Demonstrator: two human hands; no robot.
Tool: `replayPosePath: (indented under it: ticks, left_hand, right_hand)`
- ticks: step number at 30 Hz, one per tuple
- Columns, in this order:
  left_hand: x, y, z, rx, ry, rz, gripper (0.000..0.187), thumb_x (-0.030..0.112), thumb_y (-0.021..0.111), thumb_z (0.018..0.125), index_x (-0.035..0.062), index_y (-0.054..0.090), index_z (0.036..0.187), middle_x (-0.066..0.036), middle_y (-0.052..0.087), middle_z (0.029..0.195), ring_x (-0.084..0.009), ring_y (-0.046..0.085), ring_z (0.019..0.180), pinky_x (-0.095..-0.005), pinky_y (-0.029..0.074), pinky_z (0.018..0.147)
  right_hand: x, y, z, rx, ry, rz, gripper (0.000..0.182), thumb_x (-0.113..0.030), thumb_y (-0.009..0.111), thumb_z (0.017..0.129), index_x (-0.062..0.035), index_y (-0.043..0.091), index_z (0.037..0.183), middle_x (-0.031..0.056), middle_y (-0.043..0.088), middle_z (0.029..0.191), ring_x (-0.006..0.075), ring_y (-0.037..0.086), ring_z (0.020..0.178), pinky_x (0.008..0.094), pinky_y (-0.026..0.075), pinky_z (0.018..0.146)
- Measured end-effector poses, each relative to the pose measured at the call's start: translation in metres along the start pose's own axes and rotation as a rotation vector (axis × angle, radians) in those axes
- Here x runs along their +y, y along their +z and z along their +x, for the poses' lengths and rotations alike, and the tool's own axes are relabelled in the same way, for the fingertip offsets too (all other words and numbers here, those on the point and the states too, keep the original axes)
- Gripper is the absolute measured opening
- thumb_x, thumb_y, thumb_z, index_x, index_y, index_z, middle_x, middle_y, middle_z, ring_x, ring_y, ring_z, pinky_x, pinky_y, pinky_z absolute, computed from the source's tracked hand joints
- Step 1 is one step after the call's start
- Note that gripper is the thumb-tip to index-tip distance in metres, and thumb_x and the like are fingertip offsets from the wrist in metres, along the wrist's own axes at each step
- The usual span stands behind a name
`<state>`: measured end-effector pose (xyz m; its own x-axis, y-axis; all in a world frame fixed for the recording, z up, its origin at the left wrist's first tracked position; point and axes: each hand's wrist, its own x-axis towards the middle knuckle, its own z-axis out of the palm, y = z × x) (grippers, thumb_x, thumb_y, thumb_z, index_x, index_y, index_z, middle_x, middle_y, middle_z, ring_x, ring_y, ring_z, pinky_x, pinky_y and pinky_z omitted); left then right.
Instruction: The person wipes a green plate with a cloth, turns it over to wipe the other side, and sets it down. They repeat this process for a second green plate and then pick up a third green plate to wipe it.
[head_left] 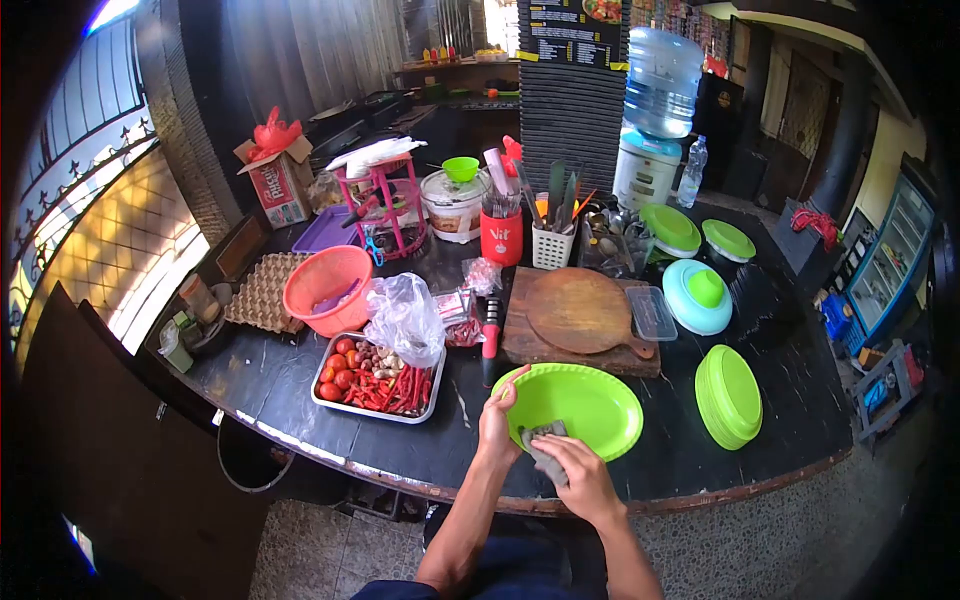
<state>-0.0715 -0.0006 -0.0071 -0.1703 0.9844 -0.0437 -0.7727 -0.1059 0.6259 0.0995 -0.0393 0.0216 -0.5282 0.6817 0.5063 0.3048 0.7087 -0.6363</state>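
A green oval plate [590, 400] is tilted toward me near the front edge of the table. My left hand [497, 420] grips its left rim, thumb side up and fingers partly hidden behind it. In my right hand [585, 480] is a grey cloth [546, 450], pressed against the plate's lower left inside. To the right stands a stack of similar green plates [728, 398]. Behind the plate lies a round wooden board [580, 308] with a short handle, on top of a thicker wooden block [520, 340].
Left of me sits a metal tray [432, 408] with tomatoes, chillies and onions, beside a plastic bag [405, 320] and a pink basin [318, 280]. A red-handled sharpener [490, 335] lies by the board. Farther back are a red utensil holder [501, 238] and a water dispenser [646, 175].
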Motion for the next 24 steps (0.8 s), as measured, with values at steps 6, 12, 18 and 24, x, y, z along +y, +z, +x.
replayPosePath:
  ticks: [6, 12, 18, 24]
  left_hand:
    - [-0.009, 0.014, -0.006, -0.017, -0.193, 0.066, 0.029, 0.015, 0.045, 0.107, 0.017, 0.056, 0.133, -0.01, 0.059, 0.126, -0.0238, 0.061, 0.116, -0.0407, 0.052, 0.097]
    - [-0.023, 0.01, -0.006, -0.146, 0.066, 0.599, 0.036, 0.047, 0.045, 0.107, 0.0128, 0.055, 0.114, -0.003, 0.05, 0.12, -0.0157, 0.045, 0.11, -0.0352, 0.039, 0.095]
    - [-0.02, 0.022, -0.012, -0.241, 0.031, 0.434, 0.033, 0.034, 0.059, 0.106, 0.0094, 0.063, 0.085, 0.007, 0.06, 0.076, -0.0026, 0.045, 0.066, -0.0202, 0.038, 0.061]
    - [-0.033, 0.043, -0.021, -0.014, -0.255, 0.088, 0.033, 0.035, 0.057, 0.106, 0.0059, 0.071, 0.11, -0.001, 0.072, 0.102, -0.0083, 0.065, 0.094, -0.0276, 0.053, 0.082]
  right_hand:
    - [0.006, -0.01, -0.005, 0.134, -0.076, -0.145, 0.038, -0.006, 0.083, 0.077, -0.0075, 0.069, 0.112, 0.0079, 0.073, 0.105, 0.0311, 0.069, 0.092, 0.0416, 0.056, 0.079]
    - [-0.023, -0.059, 0.006, 0.253, 0.019, -0.074, 0.035, 0.005, 0.081, 0.073, -0.0039, 0.071, 0.106, 0.0135, 0.072, 0.09, 0.0302, 0.068, 0.076, 0.0373, 0.053, 0.068]
    - [-0.001, -0.074, 0.004, 0.518, 0.24, 0.011, 0.024, 0.007, 0.07, 0.083, 0.0031, 0.07, 0.107, 0.0148, 0.072, 0.1, 0.0266, 0.069, 0.09, 0.0364, 0.053, 0.082]
    - [-0.006, -0.034, 0.008, 0.524, 0.031, -0.476, 0.037, 0.009, 0.062, 0.08, -0.0025, 0.072, 0.113, 0.0118, 0.071, 0.118, 0.0339, 0.063, 0.116, 0.0485, 0.047, 0.101]
